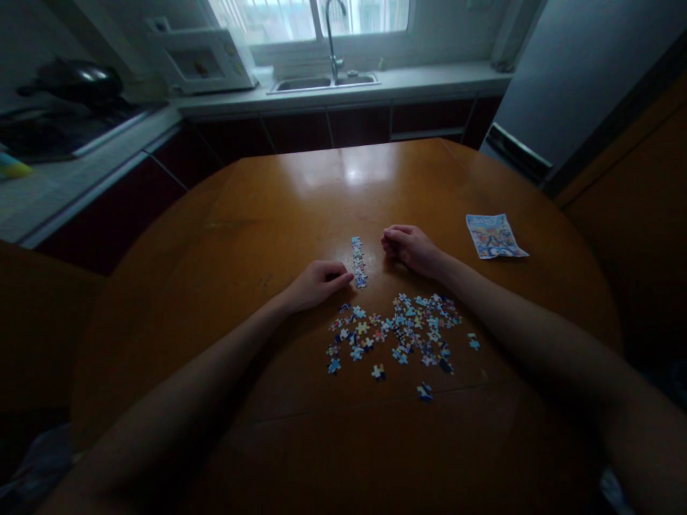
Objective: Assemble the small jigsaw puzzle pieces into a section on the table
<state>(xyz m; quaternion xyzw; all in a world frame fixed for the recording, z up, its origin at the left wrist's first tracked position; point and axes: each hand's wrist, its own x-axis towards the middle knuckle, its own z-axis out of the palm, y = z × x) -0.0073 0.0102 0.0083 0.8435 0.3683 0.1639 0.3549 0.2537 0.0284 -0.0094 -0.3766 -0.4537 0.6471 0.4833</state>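
Observation:
On a round wooden table [300, 207] lies a short joined strip of puzzle pieces [358, 262]. My left hand [316, 282] rests just left of the strip, fingers curled, with the fingertips touching its near end. My right hand [408, 247] rests to the right of the strip, fingers curled into a loose fist; what it holds, if anything, is hidden. A scatter of several loose puzzle pieces [397, 332] lies nearer to me, between my forearms.
A printed picture card [494, 236] lies on the table at the right. Beyond the table run a kitchen counter with a sink and tap [327, 80], a microwave [201, 61] and a black pan [80, 80]. A grey fridge [569, 71] stands at the right.

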